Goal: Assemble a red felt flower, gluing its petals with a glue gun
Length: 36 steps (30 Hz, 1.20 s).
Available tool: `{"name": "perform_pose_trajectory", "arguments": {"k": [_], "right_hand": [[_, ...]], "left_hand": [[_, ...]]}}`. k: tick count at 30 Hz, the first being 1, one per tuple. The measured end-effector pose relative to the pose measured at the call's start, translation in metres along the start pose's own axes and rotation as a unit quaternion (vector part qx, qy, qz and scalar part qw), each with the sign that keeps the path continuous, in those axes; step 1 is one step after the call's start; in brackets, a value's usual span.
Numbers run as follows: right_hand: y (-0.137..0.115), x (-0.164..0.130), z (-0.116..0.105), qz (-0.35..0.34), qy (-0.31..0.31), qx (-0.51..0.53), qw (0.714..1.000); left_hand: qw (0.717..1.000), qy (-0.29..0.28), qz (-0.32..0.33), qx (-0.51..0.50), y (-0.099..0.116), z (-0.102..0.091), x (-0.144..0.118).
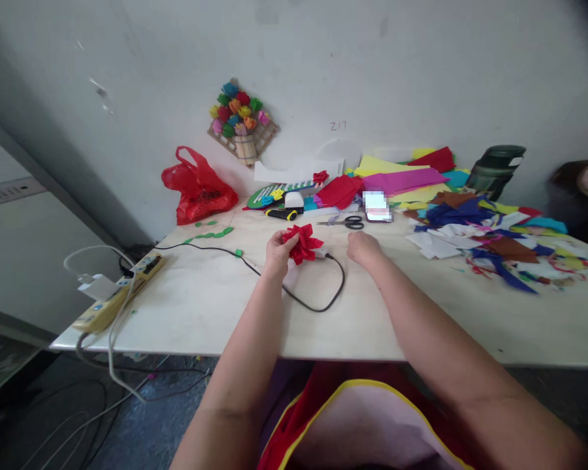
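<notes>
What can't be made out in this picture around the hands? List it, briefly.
- Head view: the phone screen is blurred out.
- The left hand holds the red paper flower; its fingers behind the petals are hidden.
- The right hand is curled on the table; anything inside it cannot be seen.
- The small white part on the black cable is too small to identify.
- The dark shape is cut off at the right edge.

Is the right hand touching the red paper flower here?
Apart. The head view shows the right hand resting on the table, with bare tabletop between it and the red paper flower, which the left hand holds.
</notes>
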State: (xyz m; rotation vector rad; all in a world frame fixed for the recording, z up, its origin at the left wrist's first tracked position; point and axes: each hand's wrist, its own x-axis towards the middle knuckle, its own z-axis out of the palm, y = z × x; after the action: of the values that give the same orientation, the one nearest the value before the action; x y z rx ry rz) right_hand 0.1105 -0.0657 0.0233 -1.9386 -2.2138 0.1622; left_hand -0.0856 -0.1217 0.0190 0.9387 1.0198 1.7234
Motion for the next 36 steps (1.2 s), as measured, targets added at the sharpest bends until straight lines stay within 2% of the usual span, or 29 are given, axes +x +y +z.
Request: {"name": "perform_pose_trajectory", "arguments": {"k": [2,4,8,11,15,22,26,31,34,36], "right_hand": [[0.004,0.002,-0.002,0.026,0.002,0.021,0.999],[0.008,0.004,-0.003,0.031,0.041,0.061,0.997],[0.013,0.006,-0.002,-0.041,0.128,0.228,0.964],[0.007,0.003,-0.002,-0.09,0.122,0.335,0.93],[-0.005,-0.005,-0.004,-0.133,0.086,0.414,0.897],[-0.011,-0.008,-0.003,-0.206,0.156,0.396,0.881],[-0.012,-0.009,-0.002,-0.206,0.132,0.412,0.878],[-0.015,-0.01,0.001,-0.211,0.099,0.466,0.854],[-0.015,-0.011,0.0,-0.231,0.089,0.452,0.857],[-0.015,-0.011,-0.002,-0.25,0.106,0.431,0.861]], "left_hand": [[1.0,-0.006,0.004,0.0,0.001,0.001,-0.001],[1.0,-0.016,0.005,-0.001,0.002,0.002,-0.002],[0.999,-0.04,0.0,0.021,0.002,0.001,-0.002],[0.998,-0.054,-0.004,0.042,0.001,0.0,-0.002],[0.996,-0.073,-0.006,0.056,0.002,0.001,-0.004],[0.991,-0.108,-0.007,0.08,0.006,0.003,-0.009],[0.989,-0.117,-0.008,0.091,0.007,0.003,-0.01],[0.987,-0.124,-0.014,0.106,0.01,0.004,-0.012],[0.985,-0.132,-0.021,0.109,0.01,0.004,-0.013],[0.984,-0.139,-0.025,0.112,0.009,0.003,-0.012]]}}
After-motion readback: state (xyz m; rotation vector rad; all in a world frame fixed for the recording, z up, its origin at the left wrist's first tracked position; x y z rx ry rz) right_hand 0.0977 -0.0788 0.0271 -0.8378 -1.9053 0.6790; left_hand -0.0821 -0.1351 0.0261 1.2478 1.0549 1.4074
